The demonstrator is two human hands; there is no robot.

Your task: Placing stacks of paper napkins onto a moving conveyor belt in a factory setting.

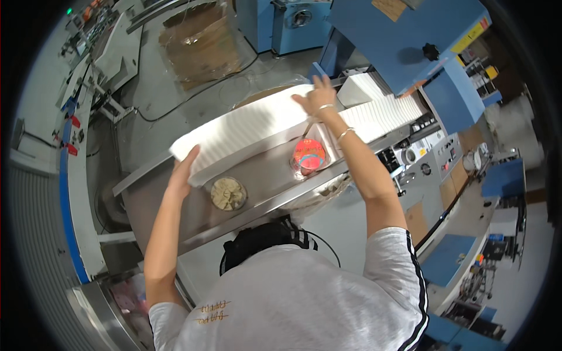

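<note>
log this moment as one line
left hand: on white stack, left end | right hand: at right end | red container, round tub: on metal table

Brown cardboard box [213, 64], blue machine [313, 32]

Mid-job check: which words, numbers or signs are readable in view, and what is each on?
None can be quoted reliably:
Light grey shirt: orange lettering, too distorted to read.
Red round-topped item in the metal trough: lettering, too blurred to read.
Blue machine: yellow strip, marks too small to read.
White ridged stack: no lettering visible.
</note>
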